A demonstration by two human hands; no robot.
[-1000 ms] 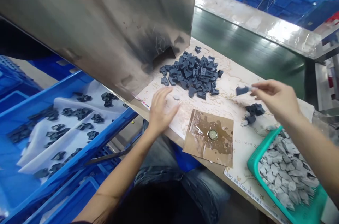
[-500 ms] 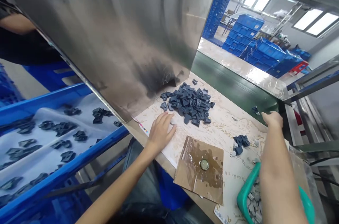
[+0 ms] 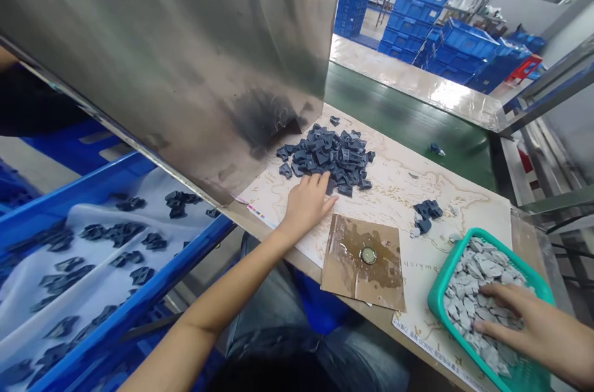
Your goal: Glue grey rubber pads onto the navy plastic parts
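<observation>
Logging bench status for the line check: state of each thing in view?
Left hand: open, fingertips at the pile's edge.
Right hand: open, resting on grey pieces.
Dark parts pile: loosely heaped on paper.
Teal basket: full.
Brown card: wet-stained, bottle cap on it.
Blue crate: lined white, dark parts scattered inside.
</observation>
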